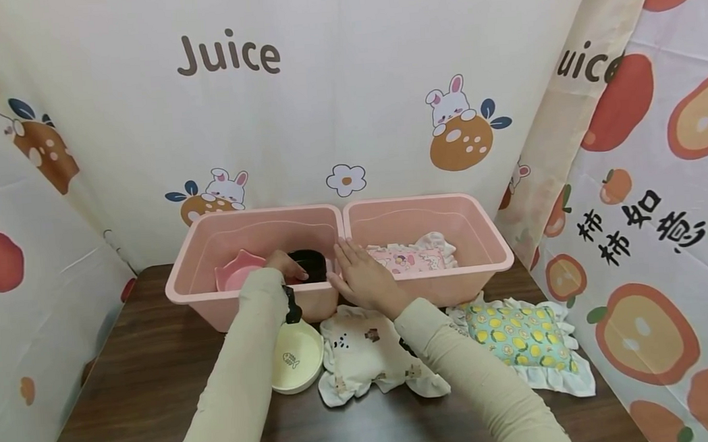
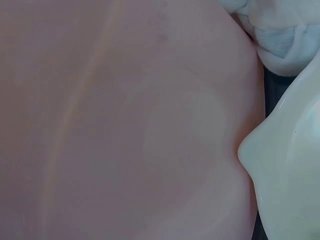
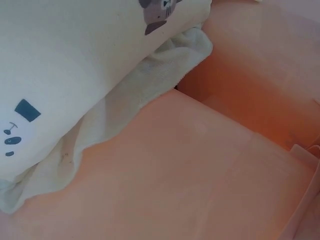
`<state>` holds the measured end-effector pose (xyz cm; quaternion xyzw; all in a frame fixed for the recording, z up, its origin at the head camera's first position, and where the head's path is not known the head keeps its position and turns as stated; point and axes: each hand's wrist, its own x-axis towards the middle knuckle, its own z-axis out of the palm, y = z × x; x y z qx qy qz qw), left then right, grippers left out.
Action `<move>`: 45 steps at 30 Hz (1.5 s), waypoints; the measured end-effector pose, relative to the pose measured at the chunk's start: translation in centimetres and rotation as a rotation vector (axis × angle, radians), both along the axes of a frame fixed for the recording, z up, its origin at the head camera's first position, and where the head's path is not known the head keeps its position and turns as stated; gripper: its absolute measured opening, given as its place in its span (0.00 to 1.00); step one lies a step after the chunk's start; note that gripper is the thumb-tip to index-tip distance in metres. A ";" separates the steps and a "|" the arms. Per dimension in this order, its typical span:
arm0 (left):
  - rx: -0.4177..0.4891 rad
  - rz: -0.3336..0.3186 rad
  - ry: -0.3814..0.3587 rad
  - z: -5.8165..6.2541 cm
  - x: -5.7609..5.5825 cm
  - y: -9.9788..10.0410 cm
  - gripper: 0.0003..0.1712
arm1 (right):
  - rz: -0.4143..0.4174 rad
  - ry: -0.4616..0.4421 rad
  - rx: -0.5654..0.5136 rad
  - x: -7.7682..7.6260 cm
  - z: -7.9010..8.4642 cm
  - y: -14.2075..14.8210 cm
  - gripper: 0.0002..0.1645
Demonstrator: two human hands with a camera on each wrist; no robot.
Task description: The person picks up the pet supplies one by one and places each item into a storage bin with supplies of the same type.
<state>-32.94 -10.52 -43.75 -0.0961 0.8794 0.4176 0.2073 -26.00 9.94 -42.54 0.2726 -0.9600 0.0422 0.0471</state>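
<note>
In the head view my left hand (image 1: 286,263) reaches into the left pink bin (image 1: 178,286) and grips the left side of a black bowl (image 1: 314,262); most of its fingers are hidden. Beside it in that bin lies a pink bowl with pointed ears (image 1: 232,272). My right hand (image 1: 366,278) lies with straight fingers across the front inner corner of the right pink bin (image 1: 496,256), by the shared edge. A pink ruffled pillow (image 1: 411,258) is inside that bin. Both wrist views look mainly at pink bin walls.
On the dark wooden table (image 1: 151,389), before the bins, stand a cream bowl with a fish-bone print (image 1: 298,359), a white ruffled pillow with animal prints (image 1: 362,356) and a green lemon-print pillow (image 1: 516,336). Printed curtains (image 1: 346,100) hang behind and at both sides.
</note>
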 end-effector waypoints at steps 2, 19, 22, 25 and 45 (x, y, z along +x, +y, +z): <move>-0.020 0.004 -0.022 -0.1 -0.2 0.1 0.14 | -0.009 -0.004 0.003 0.0 0.0 0.0 0.42; 0.058 -0.006 0.008 0.1 0.0 0.3 0.10 | -0.006 0.006 -0.020 0.1 -0.1 -0.1 0.42; 0.065 -0.004 0.021 0.0 0.1 0.2 0.11 | -0.006 -0.002 -0.017 0.2 -0.1 -0.1 0.42; 0.102 -0.020 0.042 0.0 0.1 0.2 0.15 | -0.011 -0.006 -0.012 0.2 0.0 0.0 0.42; 0.007 -0.383 0.221 5.3 1.8 -0.9 0.28 | -0.002 -0.006 -0.029 0.1 0.0 0.0 0.42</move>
